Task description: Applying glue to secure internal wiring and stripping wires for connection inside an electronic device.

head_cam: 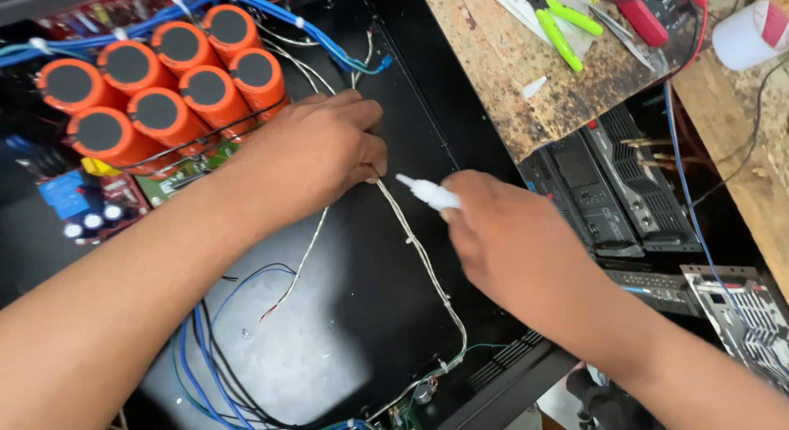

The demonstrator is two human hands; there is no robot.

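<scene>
Black sheet-metal chassis (386, 315) of an opened electronic unit fills most of the view; it is the working surface. At upper right stands a worn wooden bench (526, 109), with stacked black rack units (608, 191) below its edge.

Inside the chassis, upper left, sits a cluster of seven orange cylindrical capacitors (164, 85) with black tops, crossed by a bundle of blue wires (246, 6) already bound with white ties. A green circuit board (185, 171) lies below the cluster.

A twisted white wire pair (423, 257) runs from the chassis centre down to the lower edge. Several points along it appear already fixed to the floor panel. Loose blue and black wires (205, 356) at lower left are not yet secured, as far as can be judged.

Left hand (308, 154): closed narrowly, fingertips pinching and pressing the upper end of the white wire pair against the panel.

Right hand (509, 241): closed around a small white nozzle-tipped tube (427, 191), probably adhesive. The nozzle points at the wire just beside the left fingertips. The image is blurred here; contact with the wire cannot be confirmed.

On the bench lie green-handled pliers (563, 23) and a white cylindrical container (748, 35), both untouched.
</scene>
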